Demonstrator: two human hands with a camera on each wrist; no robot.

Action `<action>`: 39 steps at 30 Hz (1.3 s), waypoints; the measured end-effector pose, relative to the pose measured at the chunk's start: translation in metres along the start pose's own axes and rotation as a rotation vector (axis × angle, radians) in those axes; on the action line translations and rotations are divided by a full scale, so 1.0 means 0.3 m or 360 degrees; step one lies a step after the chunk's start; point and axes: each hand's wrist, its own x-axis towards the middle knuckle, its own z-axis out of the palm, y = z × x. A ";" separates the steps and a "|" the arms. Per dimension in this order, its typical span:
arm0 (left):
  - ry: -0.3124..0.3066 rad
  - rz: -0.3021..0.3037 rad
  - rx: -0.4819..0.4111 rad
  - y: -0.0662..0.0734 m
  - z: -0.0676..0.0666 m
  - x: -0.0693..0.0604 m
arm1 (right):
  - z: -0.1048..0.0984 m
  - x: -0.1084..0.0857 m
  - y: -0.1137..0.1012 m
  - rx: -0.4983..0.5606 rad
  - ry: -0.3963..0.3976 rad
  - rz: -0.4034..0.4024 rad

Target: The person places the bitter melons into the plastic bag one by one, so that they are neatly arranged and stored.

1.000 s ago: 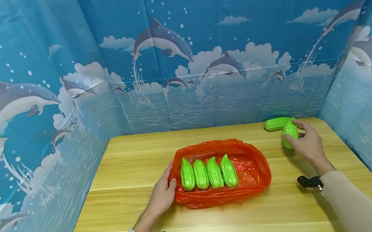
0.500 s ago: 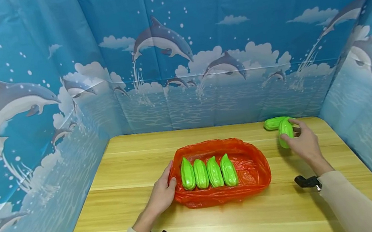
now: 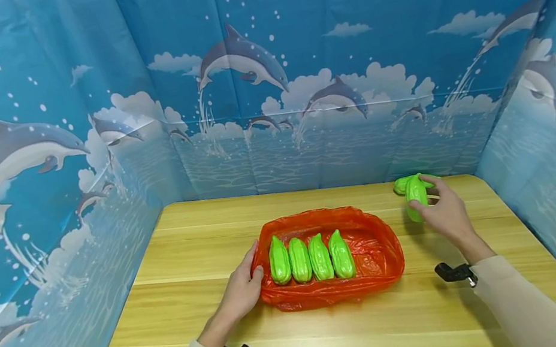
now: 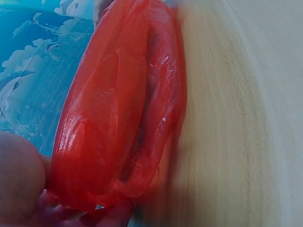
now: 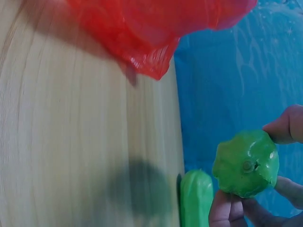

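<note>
Bright green bitter gourd (image 3: pixel 416 198) is pinched between the thumb and fingers of my right hand (image 3: pixel 447 212), above the table; its shadow falls on the wood in the right wrist view. Behind it, a second bitter gourd (image 5: pixel 196 198) lies on its side, partly covered in the head view. My left hand (image 3: pixel 244 287) grips the left end of a container covered in red plastic bag (image 3: pixel 330 294), thumb at the rim and fingers at the outside. Several green bitter gourds (image 3: pixel 342 255) lie side by side in it, toward its left; bare red lining shows at its right end.
The wooden table (image 3: pixel 184 237) runs back to a blue dolphin-print sheet (image 3: pixel 287 160), which also closes off both sides. Black wrist devices (image 3: pixel 454 272) hang at both sleeves. White floor tiles show at the lower right corner.
My right hand has moved left with the bitter gourd, which now overlaps the one lying behind it. The left hand and the red container have stayed in place.
</note>
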 end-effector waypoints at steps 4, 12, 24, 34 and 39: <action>-0.0004 0.0003 0.0020 -0.002 0.001 -0.001 | 0.001 -0.009 -0.035 0.0008 -0.0046 -0.0013; 0.0012 0.0005 0.0027 -0.005 0.003 -0.009 | 0.016 -0.017 -0.084 0.0016 -0.0088 -0.0060; -0.0008 -0.0012 0.0022 -0.009 0.000 -0.002 | 0.032 -0.025 -0.135 0.0021 -0.0110 -0.0106; -0.0005 -0.0018 -0.0019 -0.010 0.003 -0.011 | 0.051 -0.047 -0.180 0.0031 -0.0162 -0.0141; 0.0008 -0.0020 0.0008 -0.012 0.007 -0.011 | 0.061 -0.054 -0.195 0.0012 -0.0172 -0.0153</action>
